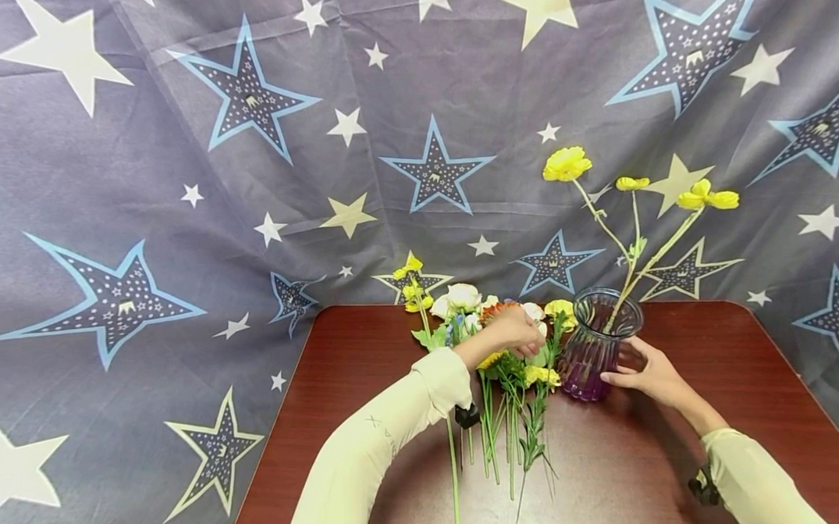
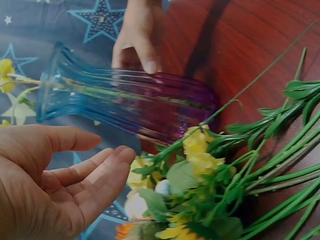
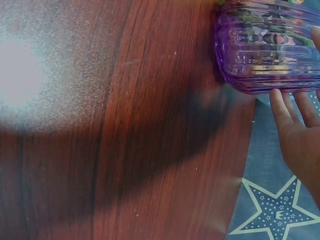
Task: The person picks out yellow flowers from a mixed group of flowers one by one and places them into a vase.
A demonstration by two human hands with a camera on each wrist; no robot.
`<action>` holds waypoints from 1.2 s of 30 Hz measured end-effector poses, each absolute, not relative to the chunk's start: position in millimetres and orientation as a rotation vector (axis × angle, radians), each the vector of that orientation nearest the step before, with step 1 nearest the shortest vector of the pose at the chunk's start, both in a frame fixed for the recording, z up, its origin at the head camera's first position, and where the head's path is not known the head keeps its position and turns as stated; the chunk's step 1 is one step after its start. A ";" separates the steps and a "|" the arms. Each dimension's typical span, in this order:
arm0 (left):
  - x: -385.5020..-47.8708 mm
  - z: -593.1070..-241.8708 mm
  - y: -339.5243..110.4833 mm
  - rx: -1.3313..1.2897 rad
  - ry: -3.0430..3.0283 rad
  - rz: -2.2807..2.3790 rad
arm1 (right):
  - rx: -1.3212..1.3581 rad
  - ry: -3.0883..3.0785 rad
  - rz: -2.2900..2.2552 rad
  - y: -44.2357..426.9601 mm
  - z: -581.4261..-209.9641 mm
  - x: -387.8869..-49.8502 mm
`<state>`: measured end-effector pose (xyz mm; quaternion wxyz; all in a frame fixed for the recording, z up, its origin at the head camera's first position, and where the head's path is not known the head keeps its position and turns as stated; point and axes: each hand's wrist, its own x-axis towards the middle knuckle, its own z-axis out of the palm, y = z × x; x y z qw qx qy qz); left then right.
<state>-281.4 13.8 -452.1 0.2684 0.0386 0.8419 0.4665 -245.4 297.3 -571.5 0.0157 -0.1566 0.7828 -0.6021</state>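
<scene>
A ribbed glass vase (image 1: 585, 361), bluish at the flared mouth and purple at the base, stands upright on the table. One branching stem with several yellow flowers (image 1: 567, 165) leans to the right out of it. My right hand (image 1: 657, 375) holds the vase's right side, thumb in front and fingers behind. Left of the vase, my left hand (image 1: 516, 331) hovers over a pile of artificial flowers (image 1: 463, 297). In the left wrist view that hand (image 2: 65, 185) has loosely bent fingers, apart from the vase, with nothing between them.
The pile mixes white, yellow, orange and blue blooms, their green stems (image 1: 491, 433) pointing towards the near edge. A long yellow-flowered stem (image 1: 451, 459) lies at its left. Behind the reddish-brown table (image 1: 724, 361) hangs a grey cloth (image 1: 371, 80) with stars.
</scene>
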 end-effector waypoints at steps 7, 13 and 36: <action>-277.5 -469.8 19.3 0.047 2.265 1.255 | -0.499 2.458 -1.851 299.0 -571.8 -245.3; -274.2 -484.3 26.7 0.004 2.266 1.266 | -0.537 2.570 -1.747 301.8 -575.9 -248.0; -270.3 -502.9 39.8 -0.068 2.282 1.276 | -0.604 2.452 -1.868 302.5 -571.4 -249.6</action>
